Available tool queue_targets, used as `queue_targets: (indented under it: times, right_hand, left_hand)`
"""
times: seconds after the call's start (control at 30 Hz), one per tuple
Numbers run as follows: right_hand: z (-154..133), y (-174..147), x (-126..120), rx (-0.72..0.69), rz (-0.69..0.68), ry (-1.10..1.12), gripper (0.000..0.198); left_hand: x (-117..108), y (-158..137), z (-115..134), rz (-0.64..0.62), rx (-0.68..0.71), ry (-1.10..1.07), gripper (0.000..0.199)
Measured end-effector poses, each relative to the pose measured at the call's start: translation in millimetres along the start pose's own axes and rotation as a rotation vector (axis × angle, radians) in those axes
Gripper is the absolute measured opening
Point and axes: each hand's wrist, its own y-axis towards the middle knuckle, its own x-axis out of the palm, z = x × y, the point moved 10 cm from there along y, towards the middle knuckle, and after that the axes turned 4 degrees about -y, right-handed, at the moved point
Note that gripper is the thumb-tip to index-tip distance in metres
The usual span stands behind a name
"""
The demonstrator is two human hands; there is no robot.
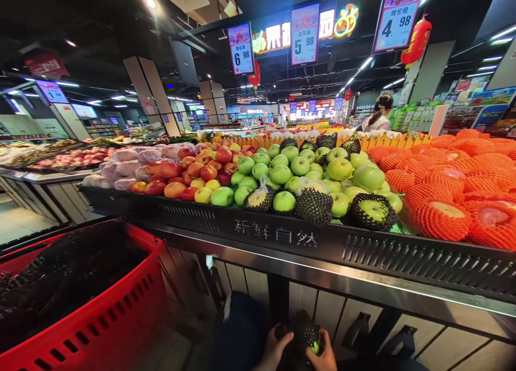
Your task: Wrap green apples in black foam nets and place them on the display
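Low at the bottom edge, my left hand (274,352) and my right hand (324,356) both grip one green apple (314,347) partly wrapped in a black foam net (303,330). The hands sit below the front rail of the fruit stand (363,250). On the stand above lie green apples (300,166), a few of them in black nets (314,205).
A red shopping basket (105,322) holding black netting stands at my left. Red and yellow apples (201,172) fill the stand's left part; fruit in orange nets (443,218) fills the right. A person (379,115) stands behind the display. Price signs (305,33) hang overhead.
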Motion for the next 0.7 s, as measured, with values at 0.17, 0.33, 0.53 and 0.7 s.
queue_targets:
  times: [0.17, 0.33, 0.53, 0.7]
  right_hand:
    - [-20, -11, 15, -0.061, -0.129, -0.054, 0.05]
    - [-35, -17, 23, -0.09, -0.214, -0.064, 0.046]
    - [-29, -26, 30, -0.009, -0.285, 0.096, 0.057]
    - [-19, -31, 30, 0.089, -0.294, 0.173, 0.065]
  left_hand:
    - [1, 7, 7, -0.037, 0.069, -0.036, 0.068]
    - [13, 3, -4, -0.128, -0.034, -0.055, 0.067]
    - [10, 6, -29, -0.082, -0.171, -0.048, 0.051]
    - [43, -7, -57, -0.439, -0.456, -0.133, 0.04]
